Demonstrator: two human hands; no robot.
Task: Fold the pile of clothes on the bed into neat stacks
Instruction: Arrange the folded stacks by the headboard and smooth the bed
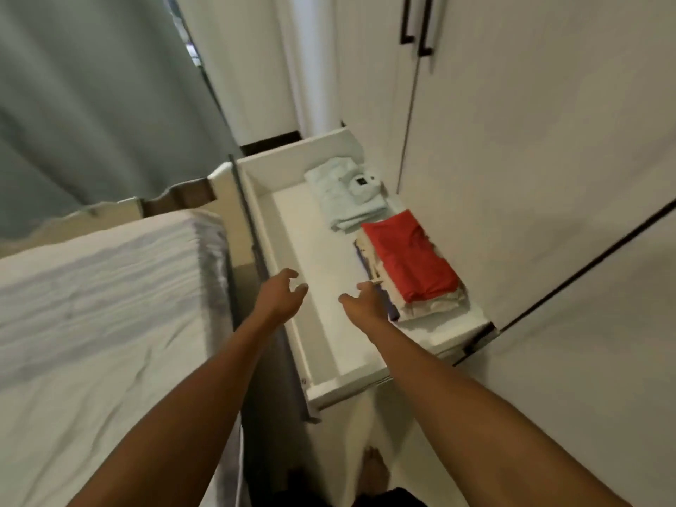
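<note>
Left hand (281,296) loosely spread, empty, above pulled-out drawer (329,391); right hand (365,301) slack-fingered, empty, beside red-topped stack (409,265), contact unclear through blur. Stack's lower layers mostly hidden.

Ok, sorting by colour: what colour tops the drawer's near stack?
Red; the top garment shows best in the head view.

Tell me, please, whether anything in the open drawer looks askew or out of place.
Only slightly: in the drawer, the stack under the red garment is ragged, its cream layers poking out at the near end. The pale blue shirt behind it lies neatly folded.
</note>
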